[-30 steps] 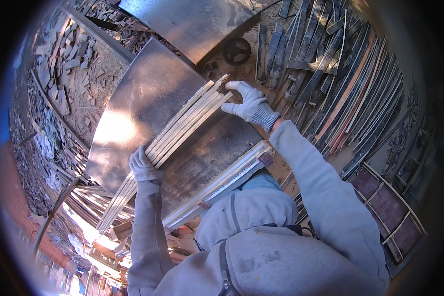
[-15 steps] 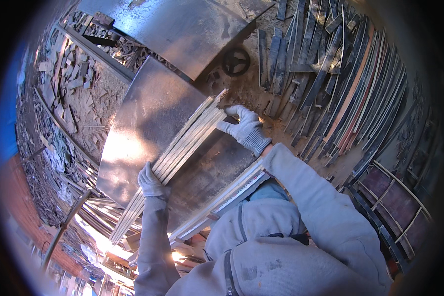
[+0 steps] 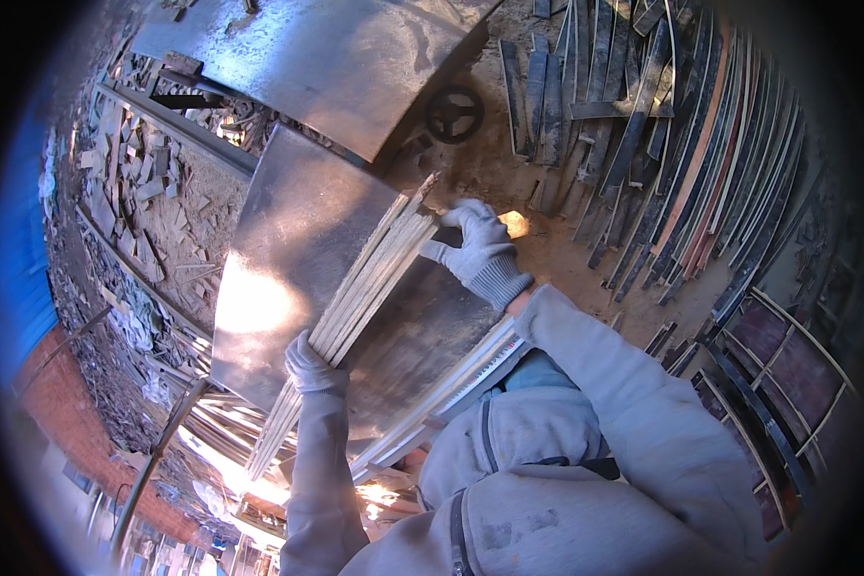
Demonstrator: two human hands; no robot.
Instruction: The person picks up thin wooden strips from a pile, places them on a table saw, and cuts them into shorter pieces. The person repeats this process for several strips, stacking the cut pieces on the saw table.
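A bundle of long, thin wooden strips slants across the dark metal tabletop, its far end ragged and uneven. My left hand, in a pale work glove, is closed around the bundle lower down, and the strips' near ends stick out below it past the table edge. At the bundle's far end is my right hand, gloved too. Its thumb and fingers are apart in a curve, close against the right corner of the strip ends. Whether the fingertips press on the wood I cannot tell.
A white straight rail with a scale runs along the table's near side. Beyond stands a second metal tabletop, with a black handwheel beside it. Long strips lie at right, offcuts at left, and a slatted frame at lower right.
The view has shifted slightly, so the table and bundle appear a little further right. Both hands keep nearly the same places on and beside the bundle.
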